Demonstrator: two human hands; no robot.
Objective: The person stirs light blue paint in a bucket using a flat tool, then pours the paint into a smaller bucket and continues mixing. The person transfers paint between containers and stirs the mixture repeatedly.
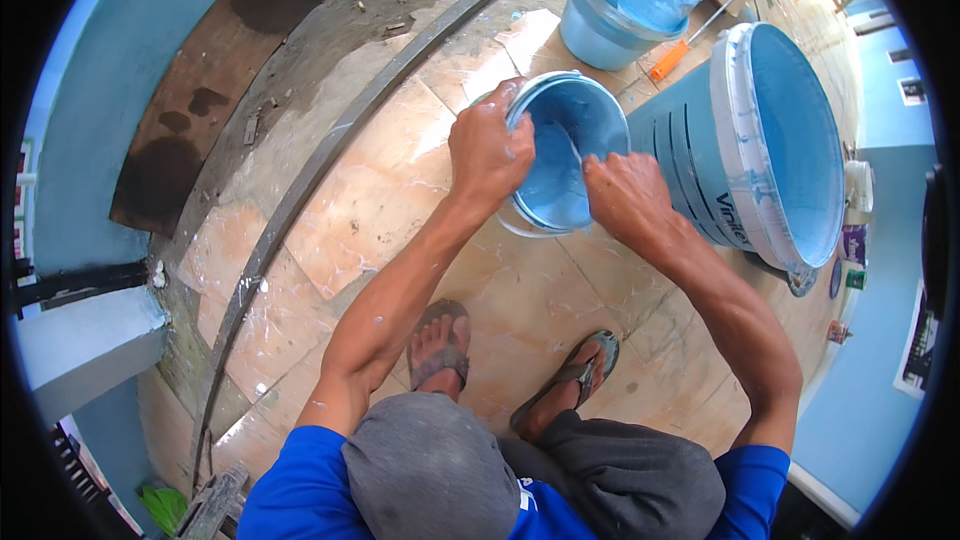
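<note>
Tiled floor (380, 190), paint-spattered, blue walls around. Both forearms stretch forward and down. The left hand (488, 148) clamps the rim of a small blue paint bucket (565, 150) tipped on its side, mouth facing up toward the person. The right hand (625, 198) curls over the lower rim, just beside a large tilted paint pail (770, 140).
</note>
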